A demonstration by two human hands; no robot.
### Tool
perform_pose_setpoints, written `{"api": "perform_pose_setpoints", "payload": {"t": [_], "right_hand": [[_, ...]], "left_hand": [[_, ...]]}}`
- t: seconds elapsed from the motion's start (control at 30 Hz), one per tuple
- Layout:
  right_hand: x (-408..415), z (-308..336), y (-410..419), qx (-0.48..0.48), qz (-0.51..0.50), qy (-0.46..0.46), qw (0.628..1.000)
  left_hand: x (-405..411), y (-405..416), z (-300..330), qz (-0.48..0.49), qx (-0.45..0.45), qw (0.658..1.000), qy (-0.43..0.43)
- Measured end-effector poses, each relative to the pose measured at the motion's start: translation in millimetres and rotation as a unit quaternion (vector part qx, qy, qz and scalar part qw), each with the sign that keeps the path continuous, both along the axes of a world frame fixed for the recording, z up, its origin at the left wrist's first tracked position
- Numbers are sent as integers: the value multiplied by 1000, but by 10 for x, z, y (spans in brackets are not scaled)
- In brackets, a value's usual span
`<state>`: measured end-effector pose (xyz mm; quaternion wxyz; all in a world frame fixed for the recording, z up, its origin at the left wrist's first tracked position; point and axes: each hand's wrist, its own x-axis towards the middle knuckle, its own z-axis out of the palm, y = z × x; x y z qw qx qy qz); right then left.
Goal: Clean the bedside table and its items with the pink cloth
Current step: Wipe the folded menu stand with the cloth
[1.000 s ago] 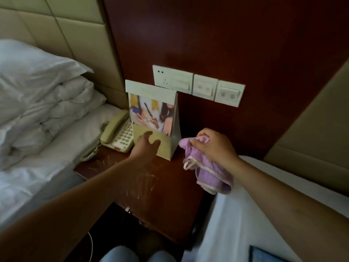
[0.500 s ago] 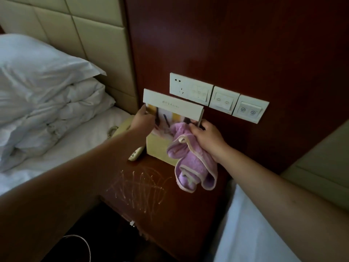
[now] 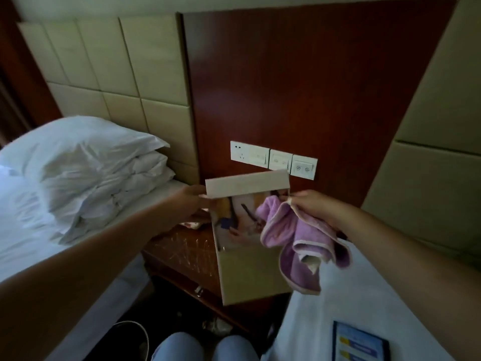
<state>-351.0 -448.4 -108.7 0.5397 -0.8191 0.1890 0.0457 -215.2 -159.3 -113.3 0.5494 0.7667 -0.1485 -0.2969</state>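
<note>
The card stand [image 3: 250, 243], w/ a photo insert, is held up off the bedside table [image 3: 182, 252], tilted, its top flap toward the far wall. It is pinched at the top-left corner by the left hand [image 3: 191, 201], fingers closed on the edge. The pink cloth [image 3: 304, 246] is bunched in the right hand [image 3: 312, 207], fist closed on its top, the rest hanging loose in front of the stand's right half and touching its face.

Judged step: wiping the stand while it is lifted. To do it well, the cloth is better gathered into a flat pad so the dangling tail isn't dragged across the insert; strokes are best run top to bottom, front then sides and back. The stand looks light, probably card, so pressure should be gentle and backed by the left hand, else it may buckle or slip from a corner-only pinch. The table top below, scratch-marked, seems not yet wiped where the stand stood
</note>
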Motion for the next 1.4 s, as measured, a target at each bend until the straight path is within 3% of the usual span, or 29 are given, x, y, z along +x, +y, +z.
{"api": "perform_pose_setpoints", "payload": {"t": [0.17,0.33,0.47,0.67,0.77,0.87,0.93,1.07,1.23,1.4], "right_hand": [[-582,-6,306,-48,21,81,995],[-873,-194,578,-105,32,126,986],[-937,-321,704,-39,-4,90,995],[-905,-405,736,-36,7,49,998],[-915,-333,756,-78,-51,-34,995],[-966,-150,874,-134,-130,-208,960],[-1001,-39,1092,-172,-99,-296,934],[-873,-310,1676,-312,40,-324,892],[-631,-762,1737,-446,52,-365,816],[-341,-796,1156,-366,-64,-239,897]], "left_hand": [[-840,330,-7,-47,-10,998,50],[-1434,595,-95,-166,29,982,84],[-1533,710,-142,-149,9,984,92],[-1477,753,-324,-61,-13,997,44],[-1418,755,-348,-55,-11,998,26],[-1341,740,-404,-53,0,999,5],[-1325,700,-419,-46,6,999,-5],[-1386,597,-377,-59,55,992,-98],[-1355,831,-528,-70,42,988,-134],[-1316,897,-619,-40,44,992,-114]]}}
